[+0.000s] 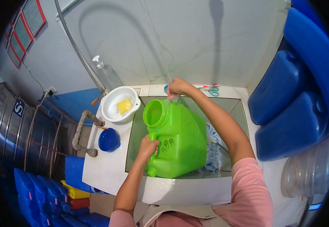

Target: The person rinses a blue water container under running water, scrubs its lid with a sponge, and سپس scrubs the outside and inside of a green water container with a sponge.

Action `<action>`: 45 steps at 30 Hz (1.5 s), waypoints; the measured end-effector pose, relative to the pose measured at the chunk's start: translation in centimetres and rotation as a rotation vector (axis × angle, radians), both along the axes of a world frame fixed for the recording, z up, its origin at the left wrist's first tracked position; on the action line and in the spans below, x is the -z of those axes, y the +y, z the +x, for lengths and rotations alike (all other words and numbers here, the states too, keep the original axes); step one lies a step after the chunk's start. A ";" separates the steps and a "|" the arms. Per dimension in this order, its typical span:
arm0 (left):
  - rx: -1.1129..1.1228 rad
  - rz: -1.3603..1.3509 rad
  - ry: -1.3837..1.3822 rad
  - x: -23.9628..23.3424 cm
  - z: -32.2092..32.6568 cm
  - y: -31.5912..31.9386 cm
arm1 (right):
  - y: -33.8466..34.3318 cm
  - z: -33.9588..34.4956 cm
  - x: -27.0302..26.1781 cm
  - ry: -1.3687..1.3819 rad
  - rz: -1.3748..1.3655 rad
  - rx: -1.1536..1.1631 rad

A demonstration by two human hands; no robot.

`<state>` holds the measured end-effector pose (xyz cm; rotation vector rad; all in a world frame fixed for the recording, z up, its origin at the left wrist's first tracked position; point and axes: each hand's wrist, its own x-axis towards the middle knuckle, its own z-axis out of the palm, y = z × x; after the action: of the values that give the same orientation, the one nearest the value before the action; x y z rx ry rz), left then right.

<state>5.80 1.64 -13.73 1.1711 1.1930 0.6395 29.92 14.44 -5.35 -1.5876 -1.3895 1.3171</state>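
A bright green plastic water jug (185,142) lies tilted in the sink (238,110), its wide round mouth (154,113) uncapped and facing left. My left hand (149,148) grips the jug's moulded handle near its front left edge. Over the jug's back shoulder, my right hand (177,87) is in a thin stream of water (168,75), fingers curled. Whether it holds anything is hidden. Water splashes below the fingers onto the green plastic. Handwritten marks show on the jug's side. Partly behind the jug, a patterned cloth or plastic item (214,153) rests in the sink.
A white basin (112,113) with suds and a yellow sponge (124,105) stands left, near a blue dipper (108,140) and pipe (79,136). A pump bottle (107,75) stands behind. Teal-handled scissors (213,90) lie on the back ledge. Blue containers (292,127) crowd the right.
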 end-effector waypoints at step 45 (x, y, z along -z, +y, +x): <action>0.424 0.847 0.803 2.5 3.4 7.5 | 0.2 -0.9 4.5 0.009 -0.214 0.021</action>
<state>9.20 9.18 -16.20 2.4818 1.2707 0.3320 29.00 14.68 -9.84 -1.7268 -1.2569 1.5000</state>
